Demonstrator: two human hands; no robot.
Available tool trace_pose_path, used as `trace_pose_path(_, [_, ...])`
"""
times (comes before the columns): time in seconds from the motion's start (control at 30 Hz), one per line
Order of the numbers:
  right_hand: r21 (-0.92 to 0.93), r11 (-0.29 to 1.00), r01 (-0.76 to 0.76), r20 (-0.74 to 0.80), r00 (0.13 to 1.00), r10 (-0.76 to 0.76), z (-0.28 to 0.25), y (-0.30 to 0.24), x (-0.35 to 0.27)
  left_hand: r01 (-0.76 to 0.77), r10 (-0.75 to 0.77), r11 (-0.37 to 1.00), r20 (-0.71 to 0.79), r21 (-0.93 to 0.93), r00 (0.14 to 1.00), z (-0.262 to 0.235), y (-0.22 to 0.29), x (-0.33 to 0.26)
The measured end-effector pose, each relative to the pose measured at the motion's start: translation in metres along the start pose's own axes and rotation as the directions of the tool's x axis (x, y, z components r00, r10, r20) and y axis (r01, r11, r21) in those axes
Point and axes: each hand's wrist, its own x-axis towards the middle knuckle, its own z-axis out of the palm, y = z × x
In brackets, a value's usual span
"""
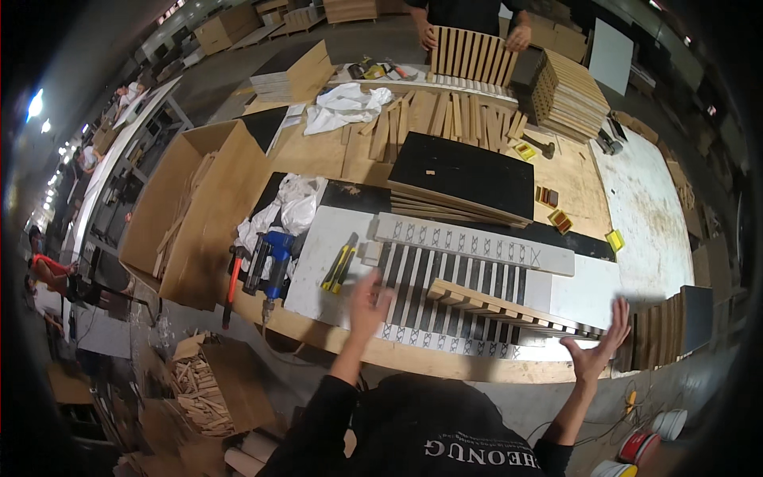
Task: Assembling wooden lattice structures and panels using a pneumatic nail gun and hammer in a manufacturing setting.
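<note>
- Head view: left hand (370, 308) released, fingers parted, slightly blurred, over the left end of the jig (412, 274), a row of dark and pale strips along the table's (461, 367) near edge.
- Right hand (598, 348) released too, fingers splayed, just beside the panel's right end by the near right corner; whether it touches cannot be told.
- Panel (485, 299), slatted, tilted over the jig's right half, near the table's near edge.
- Marks: boxed black crosses line the white bar (477, 242) at the jig's far side; a similar row runs along its near side.
- Lettering: white, large with smaller lines, upside down on the person's black shirt (413, 433).
- Toward the table's near left corner: yellow cutters (339, 266), blue drill (278, 248), hammer (233, 286).
- Mid-table: dark boards (465, 175), stacked; loose slats (445, 115) beyond.
- Far edge: a co-worker's hands (518, 38) on a second panel (474, 60), upright.
</note>
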Motion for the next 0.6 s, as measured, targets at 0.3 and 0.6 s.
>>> trace_pose_path(0.3, [0.239,0.960,0.149,0.464,0.851,-0.247,0.034,-0.061,0.022,0.120,0.369,0.679,-0.478,0.724,0.797,-0.206,-0.154,0.066])
trace_pose_path(0.6, [0.039,0.993,0.109,0.465,0.878,-0.114,-0.005,-0.016,0.010,-0.034,0.089,0.989,-0.390,0.145,0.916,-0.173,-0.089,0.059])
